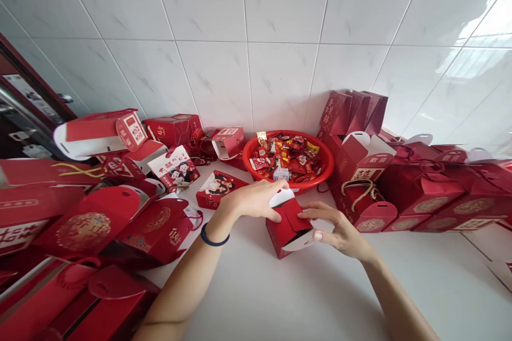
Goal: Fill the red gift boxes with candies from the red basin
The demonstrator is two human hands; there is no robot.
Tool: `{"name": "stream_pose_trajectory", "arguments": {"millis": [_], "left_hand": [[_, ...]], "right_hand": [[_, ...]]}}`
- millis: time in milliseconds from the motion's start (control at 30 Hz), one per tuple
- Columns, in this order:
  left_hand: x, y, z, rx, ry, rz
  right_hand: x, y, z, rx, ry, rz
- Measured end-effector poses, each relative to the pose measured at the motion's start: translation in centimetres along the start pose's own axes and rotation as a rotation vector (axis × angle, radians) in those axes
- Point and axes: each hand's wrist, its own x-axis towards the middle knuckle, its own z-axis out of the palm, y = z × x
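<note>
A small red gift box point(285, 226) stands on the white table between my hands. Its red top flaps are folded inward with a dark gap between them, and white-lined rounded flaps stick out at its far and near ends. My left hand point(262, 200), with a dark band at the wrist, holds the box from the left, thumb on a top flap and fingers at the far white flap. From the right, my right hand point(336, 229) grips it, fingers on the red top and thumb by the near white flap. The box's underside is hidden.
Just behind is a red basin point(328, 162) of wrapped candies point(294, 157). Stacked red boxes point(160, 229) crowd the left, with a printed couple box point(218, 187) nearer. More corded boxes point(424, 186) line the right. A tiled wall point(280, 85) closes off the back.
</note>
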Motion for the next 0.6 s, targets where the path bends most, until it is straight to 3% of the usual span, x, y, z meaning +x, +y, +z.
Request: {"name": "stream_pose_trajectory", "arguments": {"millis": [133,233,600], "left_hand": [[-0.1,0.5,0.1,0.019,0.007,-0.014],[-0.1,0.7,0.0,0.053,0.0,-0.029],[-0.4,0.1,0.2,0.013,-0.037,0.164]], "right_hand": [[0.0,0.0,-0.1,-0.033,-0.042,0.03],[0.0,0.1,0.3,-0.061,-0.002,0.081],[0.4,0.0,1.9,-0.145,0.174,0.089]]}}
